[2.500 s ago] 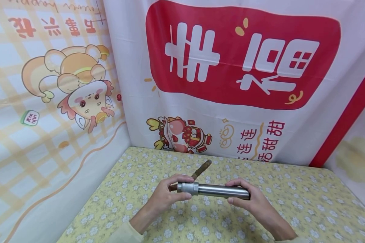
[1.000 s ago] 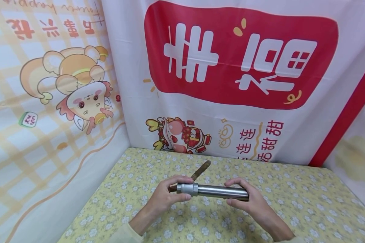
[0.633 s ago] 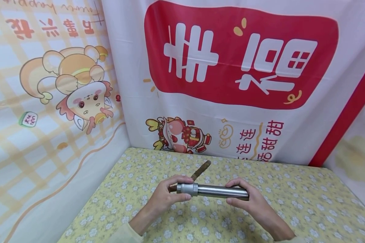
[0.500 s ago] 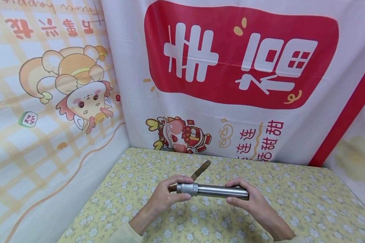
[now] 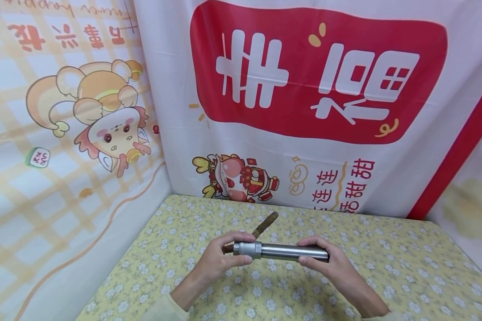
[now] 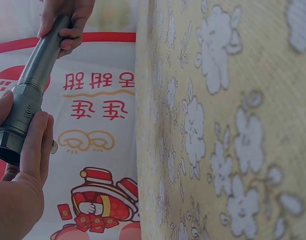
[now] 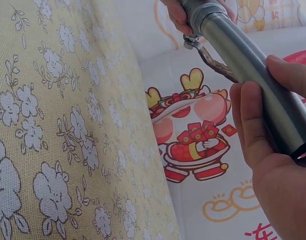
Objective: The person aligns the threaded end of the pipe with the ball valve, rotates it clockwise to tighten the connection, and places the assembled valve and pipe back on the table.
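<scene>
Smooth metal pipe point(image 5: 279, 252): right hand point(image 5: 338, 264) grips it, left hand point(image 5: 213, 258) its hex-collared fitting point(image 5: 247, 250).

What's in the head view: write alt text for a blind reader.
Left hand grips the fitting on a metal tube, right hand the tube's other end, above a yellow flowered tabletop. A brown rod juts behind; printed cloth hangs beyond.

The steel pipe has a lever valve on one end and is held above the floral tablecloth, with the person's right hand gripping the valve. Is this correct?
Not quite: the head view shows the left hand gripping the lever valve, while the right hand holds the steel pipe near its other end. The rest is right.
</scene>
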Demonstrator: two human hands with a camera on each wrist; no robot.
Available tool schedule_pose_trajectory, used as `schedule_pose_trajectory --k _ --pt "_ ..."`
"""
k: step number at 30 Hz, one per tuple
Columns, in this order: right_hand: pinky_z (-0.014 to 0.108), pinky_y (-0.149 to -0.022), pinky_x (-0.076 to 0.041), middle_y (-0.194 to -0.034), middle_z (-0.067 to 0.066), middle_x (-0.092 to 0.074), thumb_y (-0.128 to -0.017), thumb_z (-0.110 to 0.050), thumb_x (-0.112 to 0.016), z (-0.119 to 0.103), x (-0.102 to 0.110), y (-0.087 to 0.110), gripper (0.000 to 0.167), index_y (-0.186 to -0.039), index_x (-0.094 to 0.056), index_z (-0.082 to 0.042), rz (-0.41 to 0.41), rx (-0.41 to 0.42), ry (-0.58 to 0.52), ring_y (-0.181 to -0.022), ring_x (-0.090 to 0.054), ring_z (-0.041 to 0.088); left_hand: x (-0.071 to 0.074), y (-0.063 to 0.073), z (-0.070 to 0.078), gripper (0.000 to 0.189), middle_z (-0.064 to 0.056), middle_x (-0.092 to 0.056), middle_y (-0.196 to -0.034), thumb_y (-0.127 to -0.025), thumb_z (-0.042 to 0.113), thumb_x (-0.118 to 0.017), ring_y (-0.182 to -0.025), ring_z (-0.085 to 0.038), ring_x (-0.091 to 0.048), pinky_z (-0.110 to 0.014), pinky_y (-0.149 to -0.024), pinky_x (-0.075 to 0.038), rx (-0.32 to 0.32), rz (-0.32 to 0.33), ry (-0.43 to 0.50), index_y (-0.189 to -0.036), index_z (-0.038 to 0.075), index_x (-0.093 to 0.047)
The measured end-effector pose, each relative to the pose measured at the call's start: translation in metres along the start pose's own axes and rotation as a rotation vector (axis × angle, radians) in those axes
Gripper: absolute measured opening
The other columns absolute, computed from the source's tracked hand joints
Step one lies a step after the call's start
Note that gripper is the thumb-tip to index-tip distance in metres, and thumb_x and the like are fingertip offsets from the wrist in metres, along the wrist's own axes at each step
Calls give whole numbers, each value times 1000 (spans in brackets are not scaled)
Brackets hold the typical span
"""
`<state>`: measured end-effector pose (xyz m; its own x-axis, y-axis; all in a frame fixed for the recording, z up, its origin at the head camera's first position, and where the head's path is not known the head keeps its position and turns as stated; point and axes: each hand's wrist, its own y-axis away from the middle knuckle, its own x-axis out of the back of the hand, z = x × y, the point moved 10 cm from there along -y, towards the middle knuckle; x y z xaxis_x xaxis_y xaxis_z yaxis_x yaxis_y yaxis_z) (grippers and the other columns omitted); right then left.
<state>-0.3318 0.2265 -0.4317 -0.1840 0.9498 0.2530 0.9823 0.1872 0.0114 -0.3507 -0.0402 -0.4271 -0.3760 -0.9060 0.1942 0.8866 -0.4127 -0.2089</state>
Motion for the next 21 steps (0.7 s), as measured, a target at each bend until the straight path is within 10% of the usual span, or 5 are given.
schedule_pose_trajectory --k 21 --pt "36 -87 -62 -139 23 -59 -97 -19 -84 -2 -5 2 56 -143 -56 -3 -70 45 -35 -110 -68 26 -1 0 -1 46 -5 -68 -148 -94 17 -86 -131 -27 -57 -45 -103 -46 4 0 7 -137 8 -74"
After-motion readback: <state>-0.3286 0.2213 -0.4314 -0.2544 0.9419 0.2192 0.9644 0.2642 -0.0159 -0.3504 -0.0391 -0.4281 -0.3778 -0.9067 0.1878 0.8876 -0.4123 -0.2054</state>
